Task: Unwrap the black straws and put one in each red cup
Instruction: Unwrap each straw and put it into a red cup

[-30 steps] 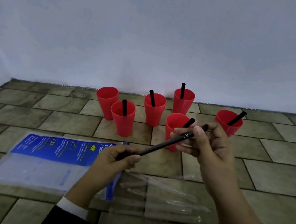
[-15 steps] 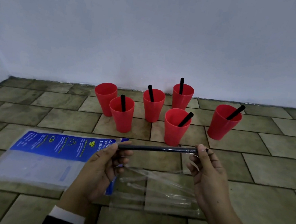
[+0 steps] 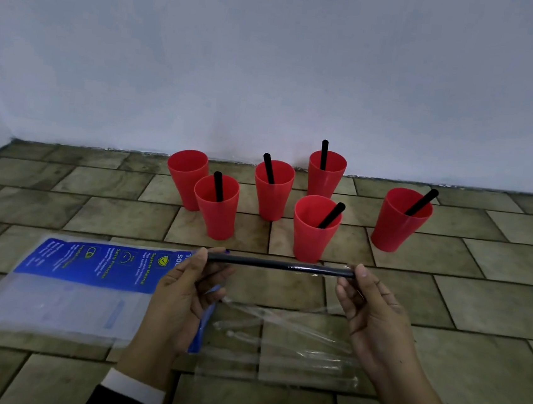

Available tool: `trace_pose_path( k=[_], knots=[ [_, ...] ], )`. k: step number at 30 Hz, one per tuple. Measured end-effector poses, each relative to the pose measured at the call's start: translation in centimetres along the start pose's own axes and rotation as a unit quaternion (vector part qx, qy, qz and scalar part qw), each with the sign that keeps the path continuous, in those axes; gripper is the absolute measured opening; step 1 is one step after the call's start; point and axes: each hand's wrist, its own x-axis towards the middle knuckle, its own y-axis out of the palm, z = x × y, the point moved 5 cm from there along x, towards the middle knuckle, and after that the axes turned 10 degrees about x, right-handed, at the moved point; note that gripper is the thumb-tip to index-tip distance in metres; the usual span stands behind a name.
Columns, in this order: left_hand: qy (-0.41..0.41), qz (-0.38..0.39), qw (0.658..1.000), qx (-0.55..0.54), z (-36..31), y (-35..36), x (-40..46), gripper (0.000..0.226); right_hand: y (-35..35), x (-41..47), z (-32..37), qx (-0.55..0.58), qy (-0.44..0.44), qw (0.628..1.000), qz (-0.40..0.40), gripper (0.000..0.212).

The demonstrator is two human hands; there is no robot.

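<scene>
Holding wrapped black plastic straw [image 3: 280, 265] now level, lowered from cup height; left hand [image 3: 183, 295] and right hand [image 3: 368, 314] pinch its ends. Unwrapping likely next; empty red plastic cup [image 3: 186, 177] beyond left grip.

Both hands hold one black straw [image 3: 280, 265] level above the tiled floor [image 3: 494, 308], the left hand [image 3: 190, 289] pinching its left end and the right hand [image 3: 368, 314] its right end. A clear wrapper glints along the right part of the straw. Beyond it stand six red cups [image 3: 315, 228] near the wall [image 3: 274, 54]; five hold a black straw, and the far-left cup [image 3: 186, 177] shows none. A blue and clear plastic bag [image 3: 69, 283] lies flat at the left, and empty clear wrappers [image 3: 287, 339] lie under the hands.
</scene>
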Motion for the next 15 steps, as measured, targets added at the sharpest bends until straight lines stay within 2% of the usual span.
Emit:
trace_pose_path(
  k=[3, 6, 8, 11, 13, 15],
  knots=[
    [0.023, -0.031, 0.999, -0.004, -0.1, -0.3, 0.3, 0.019, -0.5, 0.0, -0.3, -0.006, 0.004, 1.000, -0.006, 0.014],
    [0.048, -0.087, 0.995, -0.003, -0.5, -1.2, 0.7, 0.026, -0.8, 0.0, -0.1, -0.019, 0.010, 1.000, 0.000, 0.019],
    [0.046, -0.099, 0.993, -0.038, -1.0, -2.0, 1.1, 0.031, -1.1, 0.2, 0.2, -0.038, 0.015, 0.999, 0.006, 0.024],
    [0.016, -0.065, 0.997, -0.046, -1.0, -1.5, 1.3, 0.028, -1.4, 0.3, 0.7, -0.087, 0.013, 0.996, 0.017, 0.033],
    [0.008, -0.029, 0.999, -0.019, -0.6, -0.5, 1.2, 0.021, -1.5, 0.4, 0.8, -0.115, 0.023, 0.993, 0.029, 0.027],
    [0.025, 0.014, 1.000, 0.013, -0.5, 0.2, 0.9, 0.030, -1.5, 0.4, 0.7, -0.141, 0.034, 0.988, 0.049, 0.033]
  ],
)
